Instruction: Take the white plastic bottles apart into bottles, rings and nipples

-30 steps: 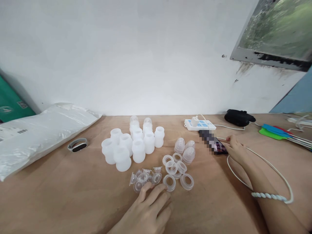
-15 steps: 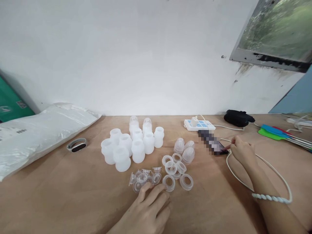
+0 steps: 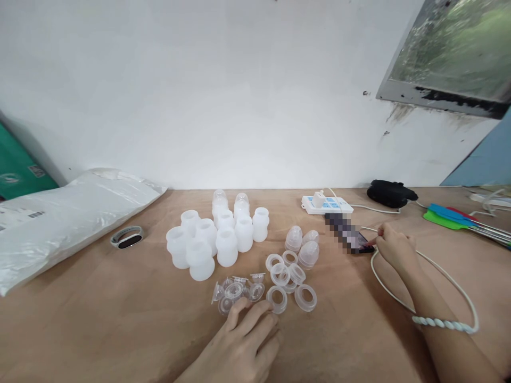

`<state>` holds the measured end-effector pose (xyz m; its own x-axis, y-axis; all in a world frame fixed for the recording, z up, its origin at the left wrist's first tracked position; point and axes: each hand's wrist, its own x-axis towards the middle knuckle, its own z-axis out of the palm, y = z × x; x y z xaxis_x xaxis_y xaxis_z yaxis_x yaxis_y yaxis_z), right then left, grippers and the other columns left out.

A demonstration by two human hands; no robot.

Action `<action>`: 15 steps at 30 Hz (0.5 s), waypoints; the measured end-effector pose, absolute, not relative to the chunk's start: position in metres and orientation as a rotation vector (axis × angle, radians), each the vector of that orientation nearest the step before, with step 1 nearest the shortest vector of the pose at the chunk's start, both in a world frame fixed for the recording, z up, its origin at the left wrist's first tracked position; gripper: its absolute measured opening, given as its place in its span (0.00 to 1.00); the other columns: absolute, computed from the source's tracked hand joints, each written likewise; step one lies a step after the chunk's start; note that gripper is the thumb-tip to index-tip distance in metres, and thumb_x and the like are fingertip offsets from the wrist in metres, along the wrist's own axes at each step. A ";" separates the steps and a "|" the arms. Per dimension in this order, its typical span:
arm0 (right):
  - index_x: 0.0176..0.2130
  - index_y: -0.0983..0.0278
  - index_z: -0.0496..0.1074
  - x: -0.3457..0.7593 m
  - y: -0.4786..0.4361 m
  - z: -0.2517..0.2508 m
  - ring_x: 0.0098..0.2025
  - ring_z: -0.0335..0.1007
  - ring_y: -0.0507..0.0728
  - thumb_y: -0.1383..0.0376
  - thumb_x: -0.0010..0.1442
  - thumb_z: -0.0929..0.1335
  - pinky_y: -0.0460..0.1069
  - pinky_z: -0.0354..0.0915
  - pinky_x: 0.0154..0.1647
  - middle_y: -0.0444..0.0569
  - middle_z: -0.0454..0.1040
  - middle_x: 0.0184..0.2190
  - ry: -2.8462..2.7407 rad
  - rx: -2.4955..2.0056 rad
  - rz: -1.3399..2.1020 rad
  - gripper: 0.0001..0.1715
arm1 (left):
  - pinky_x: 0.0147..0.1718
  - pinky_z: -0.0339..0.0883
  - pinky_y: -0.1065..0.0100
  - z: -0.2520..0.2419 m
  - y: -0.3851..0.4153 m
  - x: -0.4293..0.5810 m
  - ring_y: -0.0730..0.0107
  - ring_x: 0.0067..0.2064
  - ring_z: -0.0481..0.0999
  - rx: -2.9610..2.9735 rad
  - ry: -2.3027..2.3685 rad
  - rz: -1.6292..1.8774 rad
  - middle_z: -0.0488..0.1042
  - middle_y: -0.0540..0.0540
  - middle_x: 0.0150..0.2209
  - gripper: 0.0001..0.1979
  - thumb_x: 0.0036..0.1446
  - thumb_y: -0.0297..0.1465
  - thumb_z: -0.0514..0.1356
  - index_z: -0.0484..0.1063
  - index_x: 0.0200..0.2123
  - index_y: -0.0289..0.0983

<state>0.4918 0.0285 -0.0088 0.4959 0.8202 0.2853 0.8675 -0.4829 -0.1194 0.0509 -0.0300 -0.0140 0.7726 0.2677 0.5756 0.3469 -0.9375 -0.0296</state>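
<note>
My left hand (image 3: 249, 340) rests on the brown table at the bottom centre, fingers apart and bent, holding nothing visible. Its fingertips are beside several clear nipples (image 3: 233, 290) and close to a group of translucent rings (image 3: 277, 299). My right hand (image 3: 395, 247) is at the phone (image 3: 347, 234), one finger stretched to the lower end of its screen, the other fingers curled. Behind the nipples stand several white bottles (image 3: 227, 247); two at the back have clear domed tops. Several clear domed caps (image 3: 308, 255) sit right of the bottles.
A white power strip (image 3: 327, 204) with a plug lies behind the phone. Its white cable (image 3: 447, 276) loops round my right forearm. Further right are a black case (image 3: 389, 193) and coloured spatulas (image 3: 451, 217). Leftward lie a wristband (image 3: 126, 238) and a white plastic package (image 3: 72, 218).
</note>
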 end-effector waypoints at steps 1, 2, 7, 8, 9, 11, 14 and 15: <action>0.32 0.59 0.56 0.491 0.029 -0.009 0.41 0.73 0.67 0.71 0.55 0.58 0.56 0.51 0.44 0.52 0.81 0.28 -1.435 -2.503 -0.273 0.06 | 0.53 0.54 0.58 -0.015 -0.030 0.051 0.59 0.50 0.71 -2.827 -0.490 -0.897 0.78 0.46 0.41 0.09 0.67 0.27 0.54 0.74 0.42 0.37; 0.32 0.59 0.56 0.491 0.029 -0.008 0.41 0.73 0.67 0.71 0.56 0.58 0.55 0.51 0.44 0.52 0.81 0.29 -1.433 -2.512 -0.268 0.06 | 0.53 0.54 0.58 -0.015 -0.029 0.051 0.59 0.50 0.71 -2.822 -0.489 -0.907 0.78 0.46 0.41 0.09 0.67 0.27 0.54 0.74 0.42 0.37; 0.33 0.59 0.55 0.490 0.029 -0.006 0.42 0.72 0.67 0.71 0.56 0.58 0.54 0.49 0.44 0.52 0.81 0.30 -1.427 -2.547 -0.246 0.06 | 0.52 0.53 0.58 -0.016 -0.029 0.052 0.60 0.49 0.71 -2.820 -0.485 -0.909 0.78 0.47 0.40 0.08 0.67 0.27 0.54 0.74 0.41 0.36; 0.33 0.59 0.55 0.490 0.029 -0.006 0.43 0.72 0.67 0.71 0.56 0.58 0.54 0.49 0.44 0.52 0.82 0.30 -1.428 -2.550 -0.242 0.06 | 0.52 0.53 0.58 -0.016 -0.029 0.052 0.60 0.49 0.71 -2.818 -0.488 -0.907 0.78 0.47 0.40 0.08 0.66 0.27 0.55 0.74 0.41 0.36; 0.33 0.59 0.55 0.490 0.029 -0.006 0.43 0.72 0.67 0.71 0.56 0.58 0.54 0.49 0.44 0.53 0.82 0.30 -1.429 -2.551 -0.239 0.06 | 0.51 0.53 0.58 -0.015 -0.029 0.053 0.60 0.49 0.71 -2.812 -0.488 -0.911 0.77 0.47 0.41 0.08 0.66 0.27 0.55 0.74 0.41 0.36; 0.33 0.59 0.55 0.489 0.029 -0.006 0.43 0.72 0.66 0.71 0.56 0.59 0.53 0.49 0.44 0.53 0.82 0.31 -1.432 -2.548 -0.235 0.06 | 0.51 0.53 0.58 -0.015 -0.029 0.053 0.60 0.49 0.70 -2.810 -0.491 -0.909 0.77 0.47 0.41 0.08 0.66 0.27 0.55 0.74 0.41 0.36; 0.33 0.59 0.55 0.489 0.028 -0.006 0.43 0.72 0.66 0.71 0.56 0.59 0.53 0.49 0.44 0.53 0.82 0.31 -1.432 -2.545 -0.233 0.07 | 0.51 0.53 0.59 -0.014 -0.030 0.052 0.61 0.49 0.70 -2.816 -0.489 -0.917 0.77 0.47 0.40 0.08 0.67 0.27 0.54 0.74 0.41 0.36; 0.33 0.59 0.55 0.489 0.028 -0.006 0.43 0.72 0.66 0.71 0.56 0.59 0.53 0.49 0.44 0.53 0.82 0.31 -1.432 -2.545 -0.233 0.07 | 0.51 0.53 0.59 -0.015 -0.030 0.052 0.61 0.49 0.70 -2.816 -0.485 -0.920 0.77 0.47 0.40 0.08 0.67 0.27 0.54 0.74 0.41 0.36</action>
